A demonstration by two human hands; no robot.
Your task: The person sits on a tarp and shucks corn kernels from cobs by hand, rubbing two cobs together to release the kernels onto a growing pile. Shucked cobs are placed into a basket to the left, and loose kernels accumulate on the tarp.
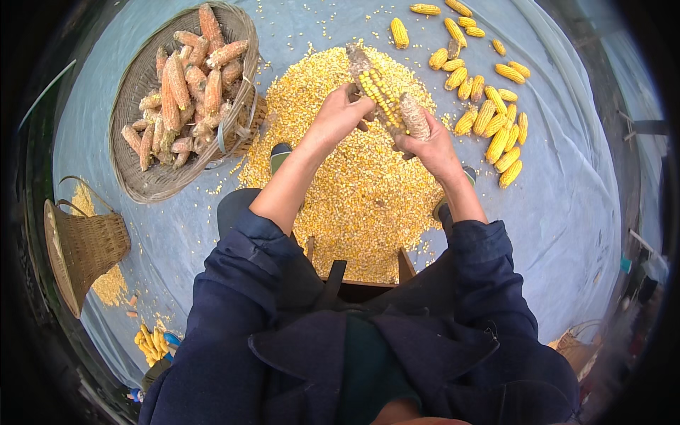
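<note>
A partly shelled ear of corn (380, 93) is held slantwise over a large heap of loose corn kernels (366, 196). Rows of yellow kernels run down its middle, and its far end is bare and greyish. My left hand (340, 110) grips the ear's left side, thumb near the kernels, some fingers hidden beneath. In my right hand (430, 143) is a pale bare corncob (415, 117), lying against the near right end of the ear. The right fingers also reach under that end; how far they grip it is hidden.
A wicker basket (125, 154) of shelled cobs (175, 85) stands left of the heap. Unshelled ears (499, 143) lie scattered at right on the blue sheet (563, 212). Another basket (101, 239) lies tipped at far left. Part of another person's shoe (171, 340) shows lower left.
</note>
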